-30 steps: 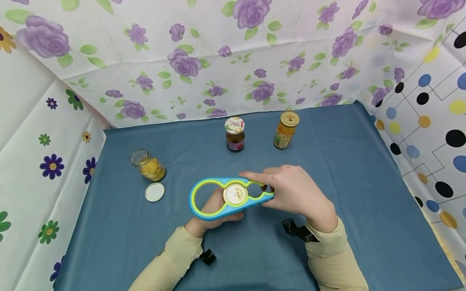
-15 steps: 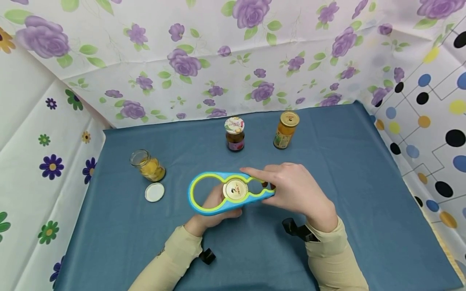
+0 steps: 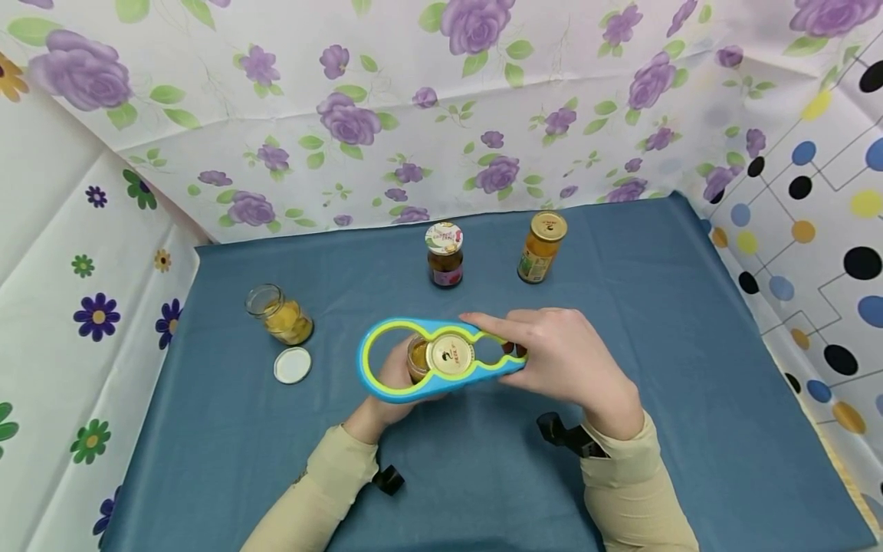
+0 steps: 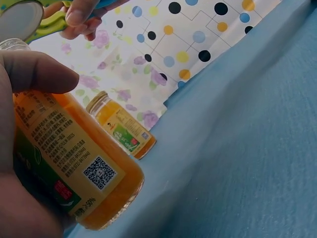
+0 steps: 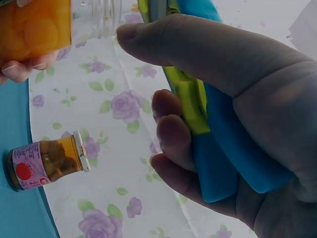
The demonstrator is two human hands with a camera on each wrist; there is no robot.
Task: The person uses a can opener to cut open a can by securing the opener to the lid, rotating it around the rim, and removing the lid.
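My left hand (image 3: 383, 408) grips a glass jar of orange fruit (image 4: 91, 163) around its labelled body. The jar is tilted, and its glass neck is bare in the right wrist view. My right hand (image 3: 562, 356) holds a blue and yellow-green jar opener (image 3: 395, 397) by its narrow end, index finger along the top edge. A gold lid (image 3: 450, 354) sits in the opener's middle hole, off the jar and beside its mouth. The lid's pale underside faces the jar in the left wrist view. Part of the jar is hidden beneath the opener in the head view.
An uncapped jar of yellow fruit (image 3: 290, 322) stands at the left, with a white lid (image 3: 293, 365) lying near it. At the back are a dark jar with a patterned lid (image 3: 445, 264) and a gold-lidded orange jar (image 3: 539, 253). Blue cloth (image 3: 655, 322) covers the table.
The opener has risen slightly, carrying the gold lid off the jar. My left hand has shifted a little left with the jar, whose mouth now shows beside the lid.
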